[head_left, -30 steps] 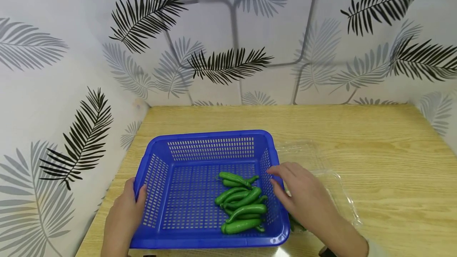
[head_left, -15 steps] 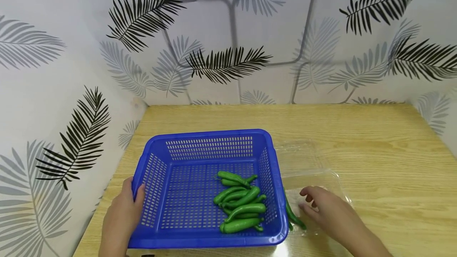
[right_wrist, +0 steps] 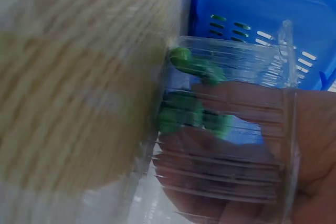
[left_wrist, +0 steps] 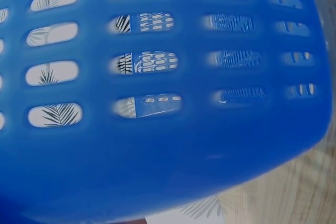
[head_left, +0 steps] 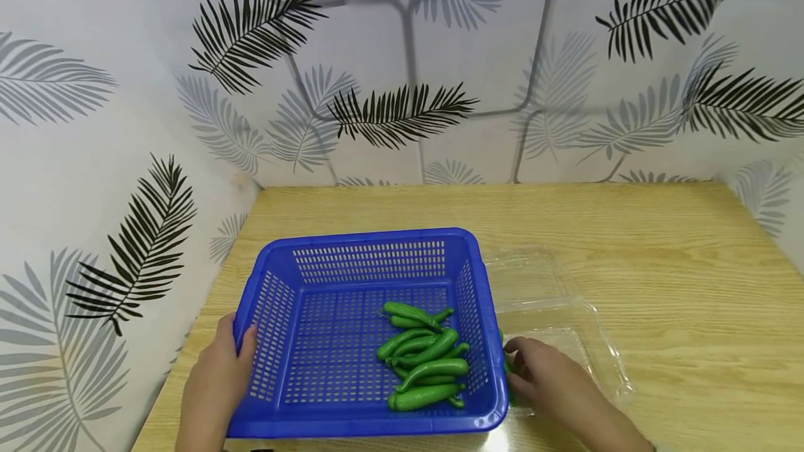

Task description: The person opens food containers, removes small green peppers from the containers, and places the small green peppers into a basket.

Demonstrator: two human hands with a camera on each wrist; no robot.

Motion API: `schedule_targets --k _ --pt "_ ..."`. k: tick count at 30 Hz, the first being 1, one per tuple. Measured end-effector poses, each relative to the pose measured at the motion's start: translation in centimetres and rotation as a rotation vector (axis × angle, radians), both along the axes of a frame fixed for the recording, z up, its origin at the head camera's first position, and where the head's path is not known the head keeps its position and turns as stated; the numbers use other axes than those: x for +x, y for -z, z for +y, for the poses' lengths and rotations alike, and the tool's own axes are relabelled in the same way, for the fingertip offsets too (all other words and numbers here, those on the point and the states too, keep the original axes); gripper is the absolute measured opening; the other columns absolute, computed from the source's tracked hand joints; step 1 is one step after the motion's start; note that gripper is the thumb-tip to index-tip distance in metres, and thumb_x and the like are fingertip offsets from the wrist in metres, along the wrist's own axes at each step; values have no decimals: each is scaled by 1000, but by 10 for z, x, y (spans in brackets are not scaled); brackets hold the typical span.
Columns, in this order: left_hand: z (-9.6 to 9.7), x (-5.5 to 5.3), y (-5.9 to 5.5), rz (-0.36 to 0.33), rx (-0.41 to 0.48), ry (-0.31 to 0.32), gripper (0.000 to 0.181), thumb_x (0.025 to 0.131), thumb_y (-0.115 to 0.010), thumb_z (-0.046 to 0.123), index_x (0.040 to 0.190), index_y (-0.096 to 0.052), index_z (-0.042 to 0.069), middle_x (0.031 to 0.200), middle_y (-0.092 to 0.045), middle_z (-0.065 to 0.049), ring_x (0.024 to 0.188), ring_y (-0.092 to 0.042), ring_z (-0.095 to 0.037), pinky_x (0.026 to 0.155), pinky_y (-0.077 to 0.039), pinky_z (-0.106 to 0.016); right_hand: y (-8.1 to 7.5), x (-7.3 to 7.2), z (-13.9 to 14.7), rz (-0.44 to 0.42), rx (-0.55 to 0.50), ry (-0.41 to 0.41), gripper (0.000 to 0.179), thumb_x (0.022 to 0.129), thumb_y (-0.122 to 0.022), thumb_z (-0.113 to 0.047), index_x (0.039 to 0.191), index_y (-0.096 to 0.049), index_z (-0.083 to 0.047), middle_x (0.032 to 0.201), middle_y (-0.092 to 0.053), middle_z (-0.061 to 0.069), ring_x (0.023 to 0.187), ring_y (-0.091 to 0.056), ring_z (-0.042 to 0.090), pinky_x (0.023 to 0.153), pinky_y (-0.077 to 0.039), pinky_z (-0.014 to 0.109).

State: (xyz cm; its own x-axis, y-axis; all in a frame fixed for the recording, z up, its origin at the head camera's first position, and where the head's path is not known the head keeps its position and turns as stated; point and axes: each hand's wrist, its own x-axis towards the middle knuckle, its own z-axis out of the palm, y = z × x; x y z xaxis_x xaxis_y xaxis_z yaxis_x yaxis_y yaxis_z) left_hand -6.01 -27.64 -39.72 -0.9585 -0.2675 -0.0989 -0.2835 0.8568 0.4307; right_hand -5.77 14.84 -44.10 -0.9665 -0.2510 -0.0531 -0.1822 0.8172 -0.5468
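A blue plastic basket (head_left: 352,427) with slotted walls stands on the table. Several green chili peppers (head_left: 427,347) lie in its right half. My left hand (head_left: 213,382) grips the basket's left rim, thumb on top; the left wrist view is filled by the slotted basket wall. Right of the basket lies an open clear plastic clamshell box (head_left: 590,340). My right hand (head_left: 553,375) reaches into the box, and through its clear wall the right wrist view shows finger and thumb around a green pepper (right_wrist: 181,109). Another green pepper (right_wrist: 189,64) lies just beyond. The basket wall partly hides these peppers from the head view.
The wooden table (head_left: 678,284) extends right of the box and behind the basket. A leaf-patterned wall covering (head_left: 477,145) rises along its back and left side. The clear lid (head_left: 527,274) lies folded back behind the box, close to the basket.
My right hand has moved from the basket's right rim down into the clear box, then left onto the peppers there. The left hand and the basket have stayed in place.
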Motion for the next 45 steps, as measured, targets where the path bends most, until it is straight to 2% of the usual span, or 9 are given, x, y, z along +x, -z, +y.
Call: schedule_targets --k 5,9,16,21,29,36,41,45 --pt "0 0 1 -3 1 -8 61 99 -28 44 138 -28 -3 107 -57 -32 90 -60 -45 68 -43 -55 0 -2 -4 -42 -12 46 28 79 -71 -22 102 -62 -9 73 -55 -11 69 -53 6 67 -47 32" --pt "0 0 2 -11 8 -7 64 98 -27 47 139 -27 -3 110 -56 -32 93 -58 -46 70 -43 -56 -4 -3 0 -64 19 64 31 75 -71 -19 103 -62 -9 78 -60 -7 73 -57 10 68 -47 35" --pt "-1 0 1 -18 7 -10 63 99 -27 46 139 -27 -2 108 -58 -31 91 -60 -44 68 -43 -55 -16 -5 19 -4 72 62 31 74 -71 -15 103 -63 -8 83 -62 -3 75 -58 14 63 -48 37" --pt "-1 -1 0 -16 6 -3 64 98 -26 47 139 -27 -2 108 -57 -30 90 -60 -44 68 -43 -55 -27 -5 35 26 45 76 30 76 -70 -12 104 -62 -7 83 -61 -3 76 -57 14 64 -48 37" --pt "0 0 0 -15 2 -3 63 99 -27 46 138 -28 -3 109 -57 -32 93 -59 -46 68 -43 -56 -45 -9 52 170 -28 81 23 75 -68 -6 97 -61 -7 87 -62 1 81 -60 20 69 -48 41" --pt "-1 0 1 -15 -2 -5 63 99 -27 46 138 -28 -4 109 -56 -33 93 -58 -47 70 -43 -56 -57 -11 44 273 -32 60 23 75 -68 -6 96 -61 -11 86 -60 -1 82 -58 17 72 -47 41" --pt "-1 1 1 -5 0 -6 62 99 -27 45 138 -29 -3 108 -57 -31 91 -59 -46 69 -43 -55 -66 -14 29 332 -69 5 24 75 -69 -4 96 -62 -11 88 -60 -2 83 -57 15 74 -48 40" --pt "0 0 1 -9 5 -7 62 99 -27 46 138 -28 -3 107 -58 -31 89 -60 -44 67 -43 -54 -68 -16 16 454 -80 -74 25 73 -71 -3 95 -63 -12 89 -60 -5 83 -57 11 73 -49 34"
